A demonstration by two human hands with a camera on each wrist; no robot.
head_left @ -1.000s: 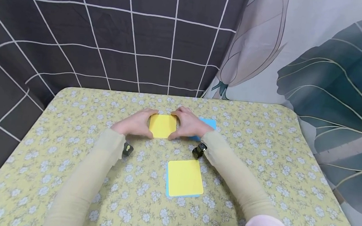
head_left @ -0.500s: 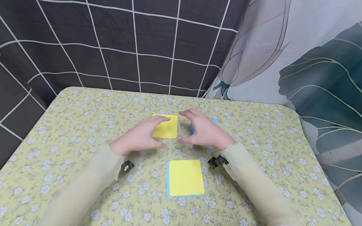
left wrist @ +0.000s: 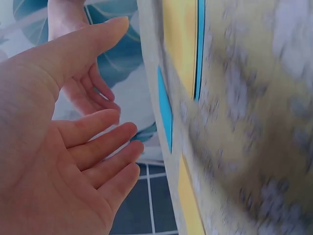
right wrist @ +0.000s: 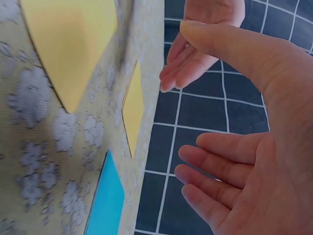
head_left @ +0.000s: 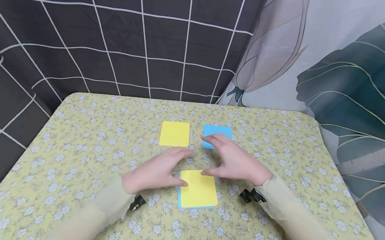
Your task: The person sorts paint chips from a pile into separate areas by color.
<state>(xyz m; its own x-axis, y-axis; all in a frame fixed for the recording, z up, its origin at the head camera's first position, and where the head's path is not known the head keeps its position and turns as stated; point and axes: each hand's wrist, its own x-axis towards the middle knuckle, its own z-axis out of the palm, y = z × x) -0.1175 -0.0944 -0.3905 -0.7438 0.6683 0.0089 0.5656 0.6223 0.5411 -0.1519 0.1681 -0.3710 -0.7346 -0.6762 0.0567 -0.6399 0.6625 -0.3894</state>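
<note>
In the head view my left hand (head_left: 158,171) hovers left of the near yellow square card (head_left: 198,192), its thumb over the card's left edge. My right hand (head_left: 235,159) hangs to the right, its thumb over the card's top edge and its fingers covering part of the blue square card (head_left: 217,130). Both hands have loosely spread fingers and hold nothing, as the wrist views show. Under the near yellow card a light blue card (head_left: 189,207) peeks out along the left and bottom edges. Farther back lies another yellow square card (head_left: 174,134), left of the blue one.
A floral yellow cloth covers the table (head_left: 75,144). A dark gridded curtain (head_left: 117,35) hangs behind the far edge, and a leaf-patterned curtain (head_left: 357,91) stands at the right. Small black devices are strapped to both wrists.
Both hands have let go of the far yellow card and come back toward the near pair, moving apart on the way. The far yellow card stays on the table, and more of the blue card shows.
</note>
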